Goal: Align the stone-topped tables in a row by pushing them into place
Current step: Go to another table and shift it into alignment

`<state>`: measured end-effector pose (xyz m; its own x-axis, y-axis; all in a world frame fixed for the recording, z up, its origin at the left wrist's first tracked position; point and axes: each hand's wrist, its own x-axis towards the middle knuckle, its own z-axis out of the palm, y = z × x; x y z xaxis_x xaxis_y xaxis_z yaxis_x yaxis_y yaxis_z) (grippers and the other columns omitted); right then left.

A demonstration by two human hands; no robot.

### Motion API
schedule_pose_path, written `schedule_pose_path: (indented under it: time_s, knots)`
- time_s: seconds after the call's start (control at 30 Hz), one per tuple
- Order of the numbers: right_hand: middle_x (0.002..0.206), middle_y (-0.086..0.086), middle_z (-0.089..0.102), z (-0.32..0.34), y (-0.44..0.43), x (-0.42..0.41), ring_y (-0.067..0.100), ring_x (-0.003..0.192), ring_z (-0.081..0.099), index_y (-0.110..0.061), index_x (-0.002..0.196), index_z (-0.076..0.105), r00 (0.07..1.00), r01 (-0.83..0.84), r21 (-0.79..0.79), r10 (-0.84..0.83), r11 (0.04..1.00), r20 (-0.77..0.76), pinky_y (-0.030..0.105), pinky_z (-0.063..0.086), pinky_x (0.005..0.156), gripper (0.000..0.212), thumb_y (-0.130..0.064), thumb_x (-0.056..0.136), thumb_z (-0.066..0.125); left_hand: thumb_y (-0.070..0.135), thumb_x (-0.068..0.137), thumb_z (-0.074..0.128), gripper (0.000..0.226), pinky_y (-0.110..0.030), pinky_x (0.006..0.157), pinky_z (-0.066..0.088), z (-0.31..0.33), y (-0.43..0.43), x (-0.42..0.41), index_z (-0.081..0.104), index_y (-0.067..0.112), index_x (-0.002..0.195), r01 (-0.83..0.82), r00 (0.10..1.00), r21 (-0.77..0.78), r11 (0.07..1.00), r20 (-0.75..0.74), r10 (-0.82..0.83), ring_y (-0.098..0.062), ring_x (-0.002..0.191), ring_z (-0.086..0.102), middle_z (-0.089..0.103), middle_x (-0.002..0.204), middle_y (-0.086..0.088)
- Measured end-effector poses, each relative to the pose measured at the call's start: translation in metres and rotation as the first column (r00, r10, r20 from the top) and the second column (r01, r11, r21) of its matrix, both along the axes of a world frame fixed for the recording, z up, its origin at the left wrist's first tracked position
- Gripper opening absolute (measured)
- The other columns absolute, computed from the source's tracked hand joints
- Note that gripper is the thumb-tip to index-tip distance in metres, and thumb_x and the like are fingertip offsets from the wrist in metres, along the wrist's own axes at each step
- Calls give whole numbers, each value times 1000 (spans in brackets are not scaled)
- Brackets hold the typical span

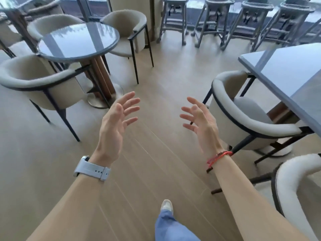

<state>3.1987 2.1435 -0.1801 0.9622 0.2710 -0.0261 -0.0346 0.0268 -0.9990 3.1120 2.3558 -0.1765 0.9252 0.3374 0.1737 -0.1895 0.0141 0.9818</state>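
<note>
Nothing legible anywhere in view. No text, label, brand, number or sign clear enough to read.
</note>
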Motion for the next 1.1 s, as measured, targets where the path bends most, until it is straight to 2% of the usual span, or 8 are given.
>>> schedule_pose_path:
  time_s: [0.2, 0.37, 0.7, 0.93, 1.1]
  knots:
    - [123, 4, 67, 8, 55, 122, 15, 110, 67, -41, 123, 62, 1000, -30, 18, 30, 999, -4, 39, 56, 93, 44, -55, 83, 54, 60, 88, 40, 70, -48, 107, 46, 12, 49, 129, 53, 18, 143, 1, 1000, -21, 1000, 0, -1, -22, 127, 59, 62, 141, -8]
    - [125, 3, 67, 0, 90, 221, 14, 110, 68, -33, 132, 60, 1000, -2, -2, 2, 1000, -16, 41, 56, 96, 46, -49, 89, 50, 60, 87, 41, 66, -49, 108, 46, 6, 87, 233, 56, 22, 139, 20, 1000, -35, 999, 7, -19, -26, 130, 59, 62, 141, -9]
    - [124, 3, 66, -2, 187, 432, 15, 110, 67, -33, 131, 61, 987, 159, -38, -160, 986, -16, 43, 55, 98, 48, -49, 88, 50, 62, 87, 40, 71, -55, 113, 44, -7, 191, 474, 55, 20, 142, 152, 988, -80, 985, 14, -152, -28, 133, 58, 63, 143, -8]
    - [122, 2, 68, 9, 217, 562, 16, 110, 67, -38, 123, 63, 956, 293, -27, -293, 956, -20, 42, 54, 97, 39, -49, 87, 50, 61, 86, 40, 77, -54, 112, 44, 5, 222, 633, 51, 13, 146, 292, 956, -85, 953, 8, -292, -28, 133, 58, 61, 144, -11]
    - [123, 5, 68, -3, 215, 656, 18, 109, 68, -39, 121, 65, 925, 379, -9, -380, 925, -26, 38, 55, 93, 37, -47, 87, 52, 62, 86, 41, 73, -50, 109, 46, -3, 219, 744, 54, 18, 142, 358, 932, -95, 929, -16, -361, -28, 132, 59, 62, 144, -10]
